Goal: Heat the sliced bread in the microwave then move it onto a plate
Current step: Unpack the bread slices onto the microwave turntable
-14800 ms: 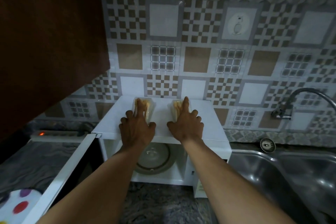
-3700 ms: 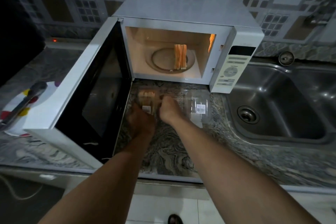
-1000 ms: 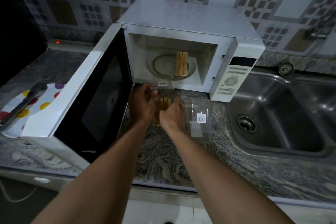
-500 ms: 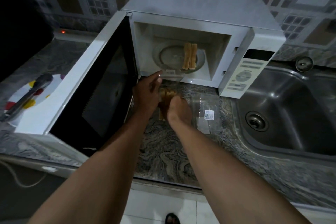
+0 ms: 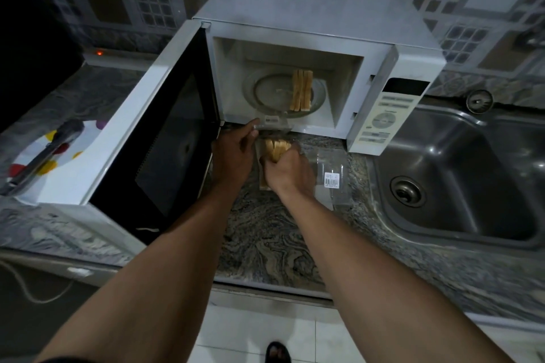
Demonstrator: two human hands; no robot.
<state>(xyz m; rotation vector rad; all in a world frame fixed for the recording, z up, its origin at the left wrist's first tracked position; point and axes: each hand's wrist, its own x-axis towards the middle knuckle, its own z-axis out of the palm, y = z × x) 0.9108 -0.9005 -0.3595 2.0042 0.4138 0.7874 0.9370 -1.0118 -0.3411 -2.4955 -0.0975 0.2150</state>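
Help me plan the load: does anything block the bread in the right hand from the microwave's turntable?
Partly: the clear lid pinched by the left hand stands raised between the bread in the right hand and the open microwave. The turntable is bare on its left.

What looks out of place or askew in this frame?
Nothing spilled or damaged. The bread slices in the microwave stand on edge, right of centre on the turntable. An empty clear pack lies on the counter beside the right hand.
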